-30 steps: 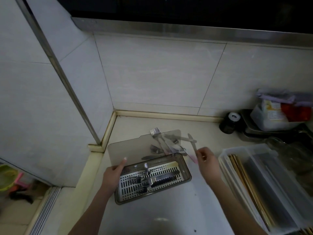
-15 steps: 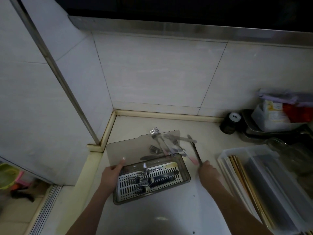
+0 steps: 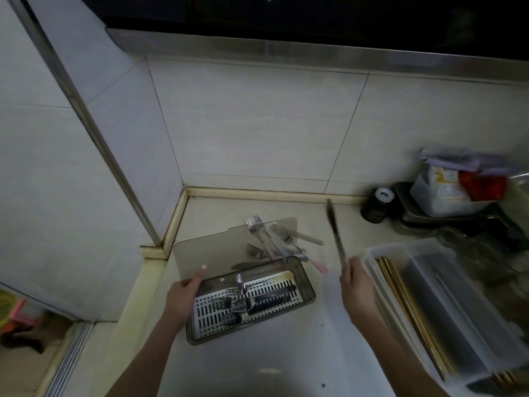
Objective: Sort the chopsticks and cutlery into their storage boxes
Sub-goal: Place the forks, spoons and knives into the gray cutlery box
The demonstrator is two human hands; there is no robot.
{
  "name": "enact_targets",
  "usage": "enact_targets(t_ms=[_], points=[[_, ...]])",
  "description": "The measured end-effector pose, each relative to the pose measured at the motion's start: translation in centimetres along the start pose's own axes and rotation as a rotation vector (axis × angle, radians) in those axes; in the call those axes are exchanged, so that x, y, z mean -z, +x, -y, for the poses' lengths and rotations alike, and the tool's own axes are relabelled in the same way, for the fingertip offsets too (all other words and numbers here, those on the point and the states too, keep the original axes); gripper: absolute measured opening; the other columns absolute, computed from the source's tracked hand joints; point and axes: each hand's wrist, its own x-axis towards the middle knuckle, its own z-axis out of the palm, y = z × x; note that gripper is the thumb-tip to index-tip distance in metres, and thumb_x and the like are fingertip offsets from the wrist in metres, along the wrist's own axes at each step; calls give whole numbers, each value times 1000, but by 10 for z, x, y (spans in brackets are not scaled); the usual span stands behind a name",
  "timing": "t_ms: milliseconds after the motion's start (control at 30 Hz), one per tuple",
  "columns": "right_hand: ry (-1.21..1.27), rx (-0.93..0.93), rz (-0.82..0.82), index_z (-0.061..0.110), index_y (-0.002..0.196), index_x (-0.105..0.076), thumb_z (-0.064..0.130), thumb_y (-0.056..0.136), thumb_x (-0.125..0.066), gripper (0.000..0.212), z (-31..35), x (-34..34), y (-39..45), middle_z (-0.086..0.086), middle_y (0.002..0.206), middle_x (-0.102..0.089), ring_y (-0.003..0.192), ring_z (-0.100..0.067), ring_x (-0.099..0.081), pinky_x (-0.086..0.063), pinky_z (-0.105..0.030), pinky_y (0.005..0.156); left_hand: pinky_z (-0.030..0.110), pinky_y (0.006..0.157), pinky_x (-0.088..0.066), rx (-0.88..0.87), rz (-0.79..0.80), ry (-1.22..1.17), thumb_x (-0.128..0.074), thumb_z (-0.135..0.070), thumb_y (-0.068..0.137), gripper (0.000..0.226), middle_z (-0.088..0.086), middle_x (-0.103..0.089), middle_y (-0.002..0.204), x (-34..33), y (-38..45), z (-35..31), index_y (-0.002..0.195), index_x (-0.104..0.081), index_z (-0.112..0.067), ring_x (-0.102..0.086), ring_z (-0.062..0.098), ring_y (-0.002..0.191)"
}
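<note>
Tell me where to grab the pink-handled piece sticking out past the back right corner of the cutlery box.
Probably by its pink handle end, coming in from the right. That end lies bare on the counter, clear of the smoked box, while its head is buried under the forks pile on the lid. Pinch the handle's sides and draw it out to the right along its length.

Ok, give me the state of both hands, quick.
Left hand: grips the end of the cutlery box.
Right hand: holds a dark utensil upright.
</note>
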Motion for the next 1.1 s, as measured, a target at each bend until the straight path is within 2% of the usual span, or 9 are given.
enact_targets(t_ms=[133, 233, 400, 600, 733, 800, 867, 1000, 1100], points=[[12, 232, 94, 15, 63, -40, 29, 95, -50, 36, 20, 3, -6, 1, 53, -38, 50, -8, -36, -30, -28, 50, 30, 75, -45, -24, 13, -31, -58, -51, 86, 41, -1, -68, 72, 0, 5, 6, 78, -69, -12, -64, 17, 73], [90, 276, 102, 14, 55, -37, 26, 91, -58, 43, 27, 10, -7, 2, 50, -33, 48, -7, -33, -27, -27, 50, 26, 65, -44, -36, 2, -41, -58, -49, 87, 38, -3, -66, 66, -2, 3, 8, 71, -65, -15, -63, 14, 68], [159, 311, 305, 19, 48, -34, 24, 88, -64, 50, 30, 30, -4, 5, 46, -30, 45, -8, -31, -30, -27, 51, 28, 70, -45, -17, -2, -52, -58, -50, 87, 40, 1, -68, 69, -1, 3, 9, 72, -67, -14, -65, 18, 71], [-41, 318, 579, 13, 47, -39, 36, 87, -63, 52, 38, -5, 0, 5, 45, -31, 44, -9, -30, -29, -26, 50, 24, 59, -43, -35, -12, -44, -56, -50, 87, 39, -1, -67, 67, -2, 2, 6, 71, -65, -16, -64, 17, 70], [-385, 428, 744, 18, 53, -46, 42, 92, -54, 47, 55, -52, 0, 2, 54, -45, 49, -11, -39, -36, -29, 55, 28, 69, -46, -41, -3, -49, -56, -50, 87, 39, 0, -67, 71, -2, 2, 9, 76, -66, -14, -64, 16, 71], [-552, 491, 664, 18, 75, -61, 43, 95, -48, 34, 62, -63, -1, -1, 78, -58, 68, -14, -52, -44, -31, 64, 28, 71, -46, -30, -9, -51, -57, -49, 88, 40, 0, -67, 70, -2, 2, 9, 77, -67, -11, -63, 16, 71], [-537, 510, 458, 20, 97, -60, 37, 98, -42, 25, 60, -61, 1, -1, 97, -58, 84, -18, -56, -45, -31, 70, 27, 68, -46, -33, -16, -49, -58, -49, 87, 41, 1, -68, 69, -3, 3, 11, 75, -68, -11, -65, 17, 71], [-377, 363, 144, 19, 91, -47, 28, 98, -37, 16, 31, -42, 24, -2, 85, -58, 79, -22, -58, -47, -35, 63, 27, 64, -49, -12, -23, -53, -59, -54, 83, 49, 7, -72, 69, -1, 5, 13, 76, -71, -7, -69, 22, 70], [-452, 138, 133, 11, 105, -48, 29, 97, -44, 20, 3, -29, 47, -11, 102, -58, 96, -30, -56, -45, -36, 75, 29, 67, -52, -7, -25, -43, -59, -55, 83, 50, 7, -73, 69, -2, 6, 15, 76, -72, -7, -70, 23, 69]])
